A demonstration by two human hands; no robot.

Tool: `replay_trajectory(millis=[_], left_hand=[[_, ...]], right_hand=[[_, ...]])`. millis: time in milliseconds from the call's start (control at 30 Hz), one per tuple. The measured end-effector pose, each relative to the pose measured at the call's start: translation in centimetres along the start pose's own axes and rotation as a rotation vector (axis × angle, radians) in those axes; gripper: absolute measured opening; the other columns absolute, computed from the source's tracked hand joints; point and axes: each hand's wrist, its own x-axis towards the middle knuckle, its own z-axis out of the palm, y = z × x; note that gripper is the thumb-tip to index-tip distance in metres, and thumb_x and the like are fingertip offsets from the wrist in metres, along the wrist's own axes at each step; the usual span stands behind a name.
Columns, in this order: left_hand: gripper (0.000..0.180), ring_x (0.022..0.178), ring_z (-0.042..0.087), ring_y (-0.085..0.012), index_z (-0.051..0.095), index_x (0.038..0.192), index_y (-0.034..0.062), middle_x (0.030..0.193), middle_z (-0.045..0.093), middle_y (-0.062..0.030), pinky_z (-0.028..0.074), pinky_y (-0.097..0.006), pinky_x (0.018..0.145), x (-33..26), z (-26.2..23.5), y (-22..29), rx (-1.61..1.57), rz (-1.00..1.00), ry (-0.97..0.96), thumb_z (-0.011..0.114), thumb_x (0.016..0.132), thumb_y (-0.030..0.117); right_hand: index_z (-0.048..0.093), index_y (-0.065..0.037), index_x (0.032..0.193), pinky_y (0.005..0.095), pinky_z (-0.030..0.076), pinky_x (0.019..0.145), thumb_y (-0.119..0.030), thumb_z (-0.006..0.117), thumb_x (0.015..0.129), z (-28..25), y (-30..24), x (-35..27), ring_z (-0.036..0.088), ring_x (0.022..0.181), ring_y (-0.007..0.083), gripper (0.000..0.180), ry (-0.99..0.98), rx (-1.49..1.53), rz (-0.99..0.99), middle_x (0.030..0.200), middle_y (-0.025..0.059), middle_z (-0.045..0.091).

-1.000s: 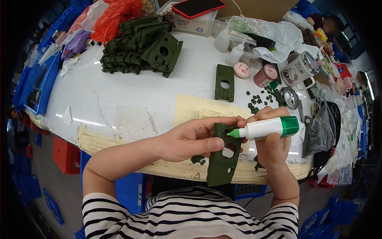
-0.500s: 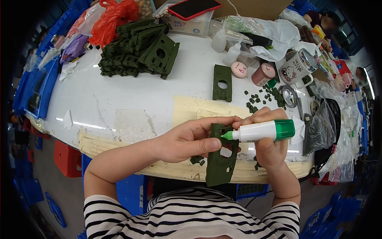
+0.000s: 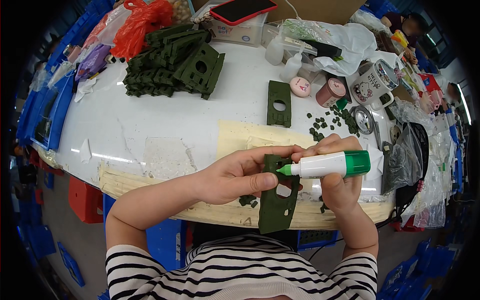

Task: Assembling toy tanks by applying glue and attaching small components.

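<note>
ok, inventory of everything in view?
table: 1, white, centre
held panel: 1, dark green, centre
nozzle bottle: 1, white/green, centre
loose panel: 1, dark green, on table
panel pile: 1, dark green, upper left
small pieces: many, dark green, mostly right
box: 1, clear, top
phone: 1, black/red, on box
squeeze bottles: 2, whitish, top
mug: 1, white, right
containers: 2, pink, left of mug
plastic bags: several, mixed, edges
bins: several, blue, sides
clutter: uncountable, mixed, right
sleeves: 2, black/white, bottom
left hand: 1, bare, on held panel
right hand: 1, bare, on nozzle bottle
</note>
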Motion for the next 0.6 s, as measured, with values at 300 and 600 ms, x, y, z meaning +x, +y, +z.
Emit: replay_trajectory(millis=[300, 600], left_hand=[[0.065, 0.119, 0.047, -0.0315, 0.021, 0.142, 0.0061, 0.136, 0.039, -0.0133, 0.045, -0.038, 0.092, 0.01, -0.1, -0.09, 0.002, -0.005, 0.009, 0.053, 0.091, 0.031], [0.054, 0.12, 0.046, -0.0214, 0.022, 0.142, 0.0075, 0.134, 0.041, -0.015, 0.042, -0.032, 0.095, 0.19, 0.16, 0.49, -0.06, 0.076, -0.045, 0.044, 0.096, 0.025]], right_hand=[[0.05, 0.0, 0.104, 0.0292, 0.046, 0.074, -0.032, 0.067, 0.082, -0.11, 0.0, -0.06, 0.057, 0.086, 0.0179, 0.042, 0.0, -0.023, 0.004, 0.093, 0.0144, 0.064], [0.042, -0.001, 0.099, 0.0365, 0.053, 0.077, -0.045, 0.053, 0.088, 0.04, -0.77, 0.68, 0.064, 0.08, 0.0228, 0.046, 0.156, 0.097, 0.04, 0.088, 0.0139, 0.055]])
